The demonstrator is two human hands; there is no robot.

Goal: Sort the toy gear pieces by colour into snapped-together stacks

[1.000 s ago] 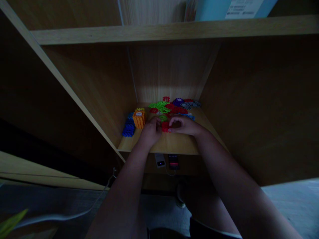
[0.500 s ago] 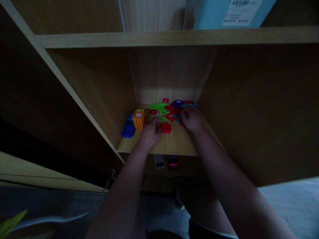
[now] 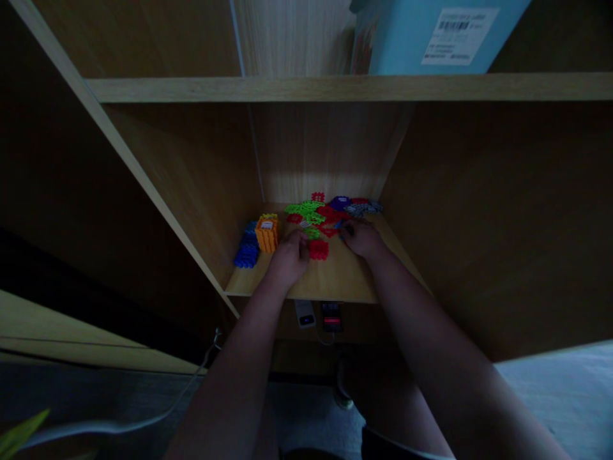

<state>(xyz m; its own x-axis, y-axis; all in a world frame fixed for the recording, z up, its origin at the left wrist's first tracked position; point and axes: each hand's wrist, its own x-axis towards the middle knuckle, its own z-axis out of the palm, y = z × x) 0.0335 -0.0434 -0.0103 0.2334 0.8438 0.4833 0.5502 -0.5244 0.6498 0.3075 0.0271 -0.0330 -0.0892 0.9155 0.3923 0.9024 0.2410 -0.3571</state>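
Plastic interlocking tiles with toothed edges lie spread on the wooden shelf. My left hand point(image 3: 290, 257) is low over the shelf with its fingers curled, beside a red tile pile point(image 3: 318, 250) and light green tiles point(image 3: 312, 232). Whatever its fingers may hold is hidden. My right hand point(image 3: 363, 237) is closed at the right of the spread, its fingertips on a blue tile point(image 3: 340, 225). Red tiles point(image 3: 329, 231) lie between the hands. Bright green tiles point(image 3: 306, 209) are farther back.
An orange tile stack point(image 3: 267, 234) stands at the left beside blue stacked tiles point(image 3: 247, 253). Purple tiles point(image 3: 340, 203) and grey tiles point(image 3: 364, 207) lie at the back right. An upper shelf point(image 3: 306, 89) bears a light blue box point(image 3: 400, 38). A phone point(image 3: 331, 316) lies below.
My right hand has shifted slightly left and nearer to me, with its fingertips now at the blue tile. My left hand stays nearly in place. The view has tilted up slightly.
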